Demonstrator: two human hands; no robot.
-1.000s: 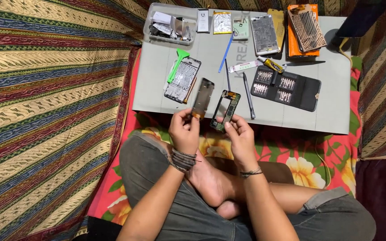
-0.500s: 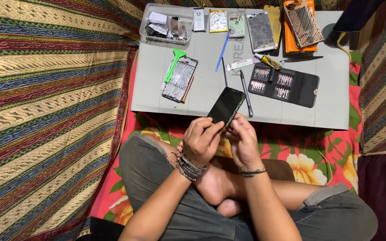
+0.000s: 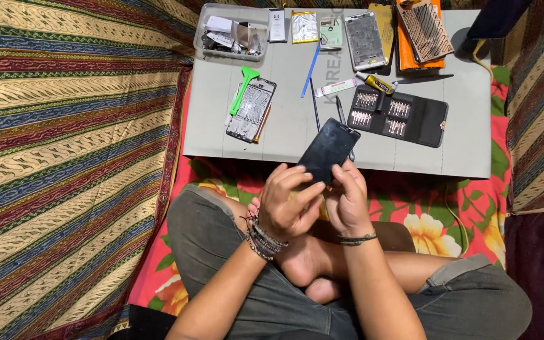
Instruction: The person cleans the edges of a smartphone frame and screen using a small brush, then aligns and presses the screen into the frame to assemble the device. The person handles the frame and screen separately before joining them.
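Observation:
Both my hands hold a black phone (image 3: 328,150) above my lap, just at the near edge of the grey work mat (image 3: 284,135). My left hand (image 3: 286,203) grips its lower left side with fingers curled over the dark face. My right hand (image 3: 347,200) holds the lower right edge, thumb on the phone. The phone tilts up and to the right, its top end over the mat.
On the mat lie an opened phone frame (image 3: 251,109) with a green pry tool (image 3: 244,88), a black screwdriver bit case (image 3: 399,115), a glue tube (image 3: 376,82), a blue stick (image 3: 310,70), tweezers (image 3: 315,104), a clear parts box (image 3: 231,31) and several phone parts (image 3: 365,40). Striped cloth lies left.
The two separate phone pieces I held a second ago are now together as one dark phone. My hands have closed in on its lower end and turned it face up.

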